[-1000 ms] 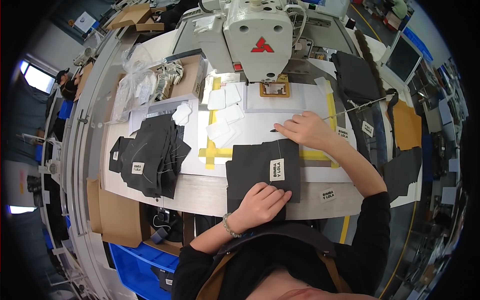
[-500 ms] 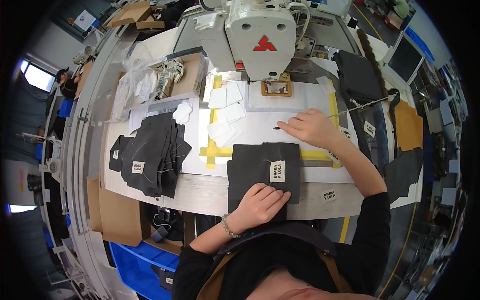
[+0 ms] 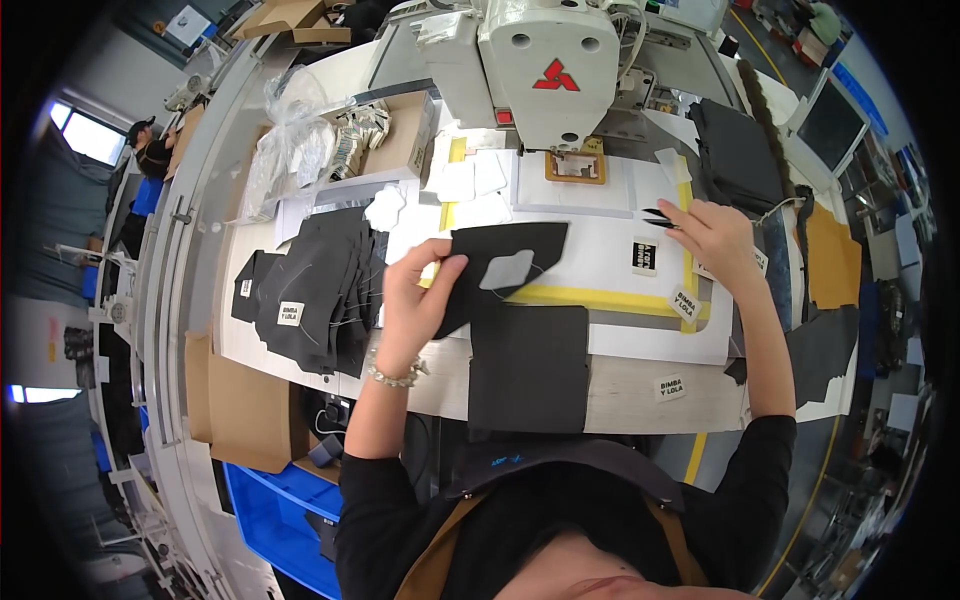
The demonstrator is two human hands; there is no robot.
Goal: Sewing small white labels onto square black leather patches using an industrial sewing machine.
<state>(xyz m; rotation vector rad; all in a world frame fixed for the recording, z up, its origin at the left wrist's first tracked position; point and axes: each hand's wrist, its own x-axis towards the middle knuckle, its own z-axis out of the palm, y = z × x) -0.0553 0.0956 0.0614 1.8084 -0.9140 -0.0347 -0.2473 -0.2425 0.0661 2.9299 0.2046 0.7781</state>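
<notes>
My left hand (image 3: 420, 298) pinches the left edge of a black fabric piece (image 3: 470, 262), raised off the table and tilted. Its visible side bears a pale grey patch (image 3: 508, 270), with a loose thread beside it. To the right, my right hand (image 3: 708, 240) is closed on a small black two-pointed tool (image 3: 658, 217), tweezers or snips. Below that tool a dark label (image 3: 644, 256) lies on the white sheet (image 3: 590, 245). Another black fabric piece (image 3: 528, 370) lies flat at the table's front edge. Pale labels (image 3: 686, 302) are scattered near my right forearm.
A white sewing machine head (image 3: 548, 75) stands behind a brown frame (image 3: 575, 168). On the left is a stack of black pieces (image 3: 318, 290) with loose threads, beside an open carton (image 3: 405, 135). A blue bin (image 3: 275, 530) sits below; a monitor (image 3: 830, 120) stands right.
My left hand has lifted a fabric piece from the one beneath, turned it over and moved up and left. My right hand has drawn away rightward with the tool. The dark label now shows.
</notes>
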